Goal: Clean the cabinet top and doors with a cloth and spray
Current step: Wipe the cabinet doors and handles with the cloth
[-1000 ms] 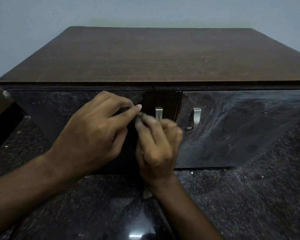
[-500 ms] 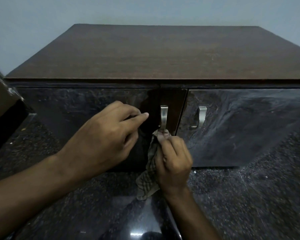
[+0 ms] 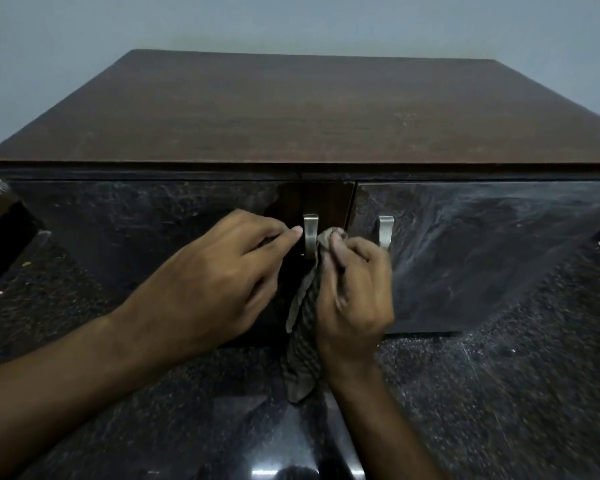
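Since half a second earlier, right hand [image 3: 355, 292], clutching cloth [image 3: 303, 344], rose beside left door's handle [image 3: 310, 235] mid-frame; left hand [image 3: 219, 282] pinched handle. Step: wiping handle. Next: rub its length.

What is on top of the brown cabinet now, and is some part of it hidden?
Nothing stands on the cabinet top; only bare brown wood with faint marks shows. Its whole surface is in view except the far right corner, cut off by the picture edge. No spray bottle is visible.
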The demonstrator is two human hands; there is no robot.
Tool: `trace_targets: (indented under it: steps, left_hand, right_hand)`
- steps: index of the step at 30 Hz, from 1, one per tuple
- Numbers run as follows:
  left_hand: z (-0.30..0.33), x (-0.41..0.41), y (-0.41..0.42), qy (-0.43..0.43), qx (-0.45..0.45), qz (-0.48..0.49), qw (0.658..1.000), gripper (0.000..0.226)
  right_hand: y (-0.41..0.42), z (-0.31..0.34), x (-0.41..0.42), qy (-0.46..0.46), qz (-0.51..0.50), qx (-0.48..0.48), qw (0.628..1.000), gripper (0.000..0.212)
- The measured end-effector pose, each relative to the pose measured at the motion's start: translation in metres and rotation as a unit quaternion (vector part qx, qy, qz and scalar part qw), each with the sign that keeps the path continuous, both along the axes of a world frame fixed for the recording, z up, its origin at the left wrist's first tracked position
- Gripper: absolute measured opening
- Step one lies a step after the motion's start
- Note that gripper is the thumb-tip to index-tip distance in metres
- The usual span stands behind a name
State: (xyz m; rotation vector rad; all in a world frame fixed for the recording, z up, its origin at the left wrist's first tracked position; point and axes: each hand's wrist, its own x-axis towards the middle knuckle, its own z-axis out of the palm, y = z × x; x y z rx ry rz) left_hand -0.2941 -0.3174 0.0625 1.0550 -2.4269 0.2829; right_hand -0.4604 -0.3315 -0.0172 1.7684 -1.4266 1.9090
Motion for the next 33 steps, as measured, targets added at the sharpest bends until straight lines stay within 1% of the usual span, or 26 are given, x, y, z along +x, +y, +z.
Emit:
trace_targets:
  steps: [3, 5, 7, 9, 11, 13, 15, 18, 19, 22, 25, 29, 33]
  left_hand:
    - [0.0, 0.001, -0.001, 0.003, 0.003, -0.003, 1.0, 0.041]
    - [0.0, -0.001, -0.002, 0.003, 0.002, -0.006, 1.0, 0.04]
    - [-0.001, -0.003, -0.002, 0.0, -0.003, -0.008, 1.0, 0.039]
    - [-0.002, -0.004, -0.003, 0.004, -0.009, -0.001, 1.0, 0.038]
    - [-0.002, -0.003, -0.006, 0.014, -0.028, 0.016, 0.999, 0.035]
    - [-0.003, -0.003, -0.009, 0.028, -0.048, 0.031, 0.998, 0.03]
    - [-0.003, -0.005, -0.01, 0.041, -0.057, 0.036, 0.997, 0.027]
    - [0.0, -0.006, -0.01, 0.053, -0.054, 0.042, 0.996, 0.025]
    - [0.001, -0.007, -0.01, 0.055, -0.054, 0.043, 0.996, 0.025]
    - [0.002, -0.009, -0.011, 0.062, -0.064, 0.048, 0.995, 0.023]
    - [0.002, -0.01, -0.012, 0.061, -0.073, 0.052, 0.994, 0.021]
    - [0.0, -0.01, -0.015, 0.059, -0.077, 0.049, 0.994, 0.021]
    - [0.002, -0.01, -0.014, 0.059, -0.065, 0.043, 0.995, 0.022]
  right_hand:
    - [0.01, -0.033, -0.001, -0.005, 0.031, 0.088, 0.996, 0.009]
    - [0.013, -0.04, 0.0, -0.022, 0.045, 0.111, 0.993, 0.007]
    - [0.009, -0.024, 0.001, -0.045, 0.038, 0.087, 0.994, 0.007]
    - [0.005, 0.007, 0.003, -0.058, 0.019, 0.034, 0.998, 0.009]
    - [-0.001, 0.033, 0.004, -0.055, 0.004, -0.012, 0.998, 0.011]
    - [-0.004, 0.04, 0.005, -0.046, 0.0, -0.032, 0.998, 0.015]
    - [-0.001, 0.027, 0.006, -0.018, 0.001, -0.033, 0.999, 0.021]
    - [0.007, 0.0, 0.012, 0.054, -0.019, 0.03, 0.998, 0.034]
    - [0.008, -0.005, 0.013, 0.065, -0.03, 0.048, 0.996, 0.037]
    - [0.005, -0.002, 0.01, 0.046, -0.02, 0.051, 0.997, 0.034]
    - [0.004, 0.016, 0.006, 0.012, 0.009, 0.014, 1.0, 0.029]
    - [0.0, 0.033, 0.011, 0.02, 0.012, -0.031, 0.999, 0.028]
    - [0.007, 0.016, 0.003, 0.03, 0.044, -0.009, 0.999, 0.026]
